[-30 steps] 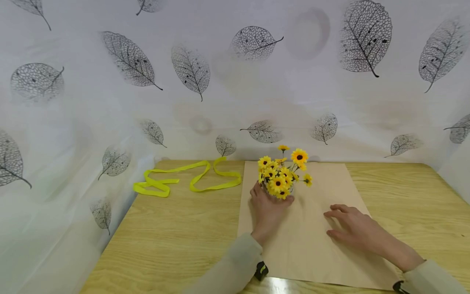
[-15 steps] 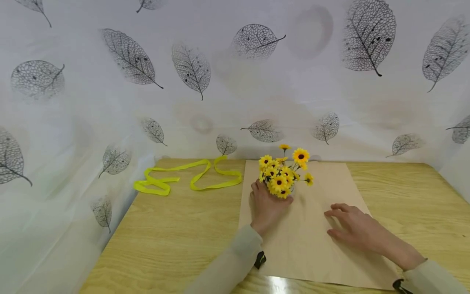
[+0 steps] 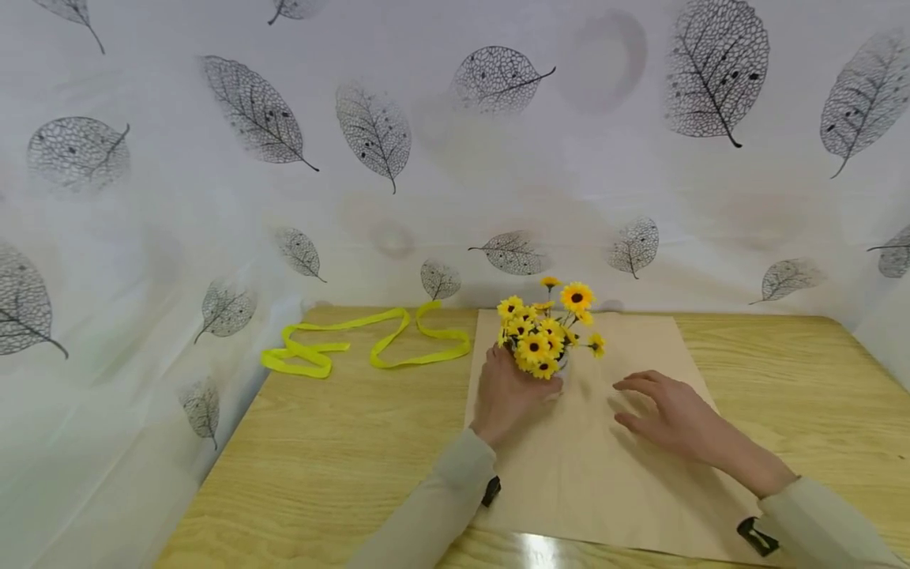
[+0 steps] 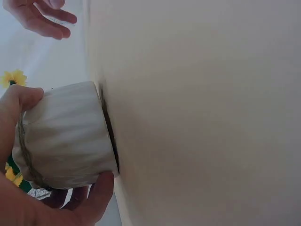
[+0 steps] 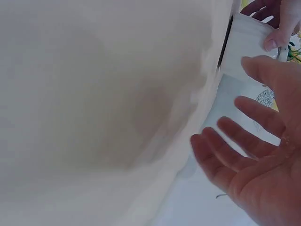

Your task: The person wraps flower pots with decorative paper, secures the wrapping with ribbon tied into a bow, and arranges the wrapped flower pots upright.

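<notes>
A white flowerpot [image 4: 66, 136] with a twine band round its upper part holds a bunch of small yellow flowers [image 3: 543, 336]. My left hand [image 3: 508, 395] grips the pot from the near left side, thumb and fingers curled round it in the left wrist view. The pot's base is at the brown paper sheet [image 3: 604, 482], with a dark shadow along its edge; whether it touches I cannot tell. To the right of the pot, my right hand [image 3: 671, 415] hovers above the paper with fingers spread and relaxed, holding nothing, as the right wrist view also shows.
A yellow ribbon [image 3: 419, 359] lies in loose loops at the back left of the wooden table [image 3: 320, 450]. Behind and to the left hangs a white sheet [image 3: 441, 182] printed with dark leaves.
My left hand and the pot of flowers have shifted slightly to the left and away from me. The right hand has risen a little and moved left, towards the pot.
</notes>
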`<action>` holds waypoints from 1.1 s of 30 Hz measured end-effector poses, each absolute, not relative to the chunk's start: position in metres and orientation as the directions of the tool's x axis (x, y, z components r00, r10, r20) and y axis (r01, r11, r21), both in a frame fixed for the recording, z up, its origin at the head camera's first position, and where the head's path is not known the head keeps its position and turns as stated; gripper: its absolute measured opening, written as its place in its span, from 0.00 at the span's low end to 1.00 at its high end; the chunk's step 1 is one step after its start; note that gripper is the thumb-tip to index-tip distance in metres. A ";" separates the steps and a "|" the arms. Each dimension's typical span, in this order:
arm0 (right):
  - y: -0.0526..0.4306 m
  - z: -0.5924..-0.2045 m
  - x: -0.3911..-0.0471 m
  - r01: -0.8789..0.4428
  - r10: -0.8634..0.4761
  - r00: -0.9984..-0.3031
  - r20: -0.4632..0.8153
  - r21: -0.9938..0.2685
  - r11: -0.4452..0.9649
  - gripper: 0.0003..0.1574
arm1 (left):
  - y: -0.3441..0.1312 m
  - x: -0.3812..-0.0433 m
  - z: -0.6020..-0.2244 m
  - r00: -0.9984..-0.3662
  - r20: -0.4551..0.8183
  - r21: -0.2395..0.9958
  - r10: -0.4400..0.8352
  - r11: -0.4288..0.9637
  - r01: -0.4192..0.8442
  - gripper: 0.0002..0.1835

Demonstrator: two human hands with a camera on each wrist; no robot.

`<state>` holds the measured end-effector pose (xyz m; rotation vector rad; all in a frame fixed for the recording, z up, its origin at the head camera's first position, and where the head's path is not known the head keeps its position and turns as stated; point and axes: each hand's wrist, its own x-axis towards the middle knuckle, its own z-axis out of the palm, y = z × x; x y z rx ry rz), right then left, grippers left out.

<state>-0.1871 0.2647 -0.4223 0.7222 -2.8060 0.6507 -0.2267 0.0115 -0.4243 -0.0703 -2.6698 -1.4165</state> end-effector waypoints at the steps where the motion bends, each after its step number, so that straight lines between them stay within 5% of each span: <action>1: 0.261 -0.422 -0.189 -0.488 -0.404 -0.871 0.279 -0.405 0.773 0.23 | 0.011 -0.227 -0.424 -0.994 0.106 0.846 -0.022 0.527 0.079 0.44; 8: 0.235 -0.421 -0.209 -0.400 -0.330 -0.914 0.234 -0.651 0.645 0.30 | 0.003 -0.230 -0.420 -0.997 0.028 0.934 -0.068 0.358 0.001 0.41; 17: 0.213 -0.431 -0.238 -0.161 -0.313 -0.949 0.018 -0.885 0.436 0.41 | 0.000 -0.231 -0.419 -0.997 -0.022 0.928 -0.076 0.369 -0.048 0.45; 33: 0.205 -0.419 -0.238 -0.026 -0.259 -0.964 -0.051 -0.959 0.283 0.41 | 0.005 -0.231 -0.417 -0.991 -0.042 0.975 -0.123 0.211 -0.068 0.39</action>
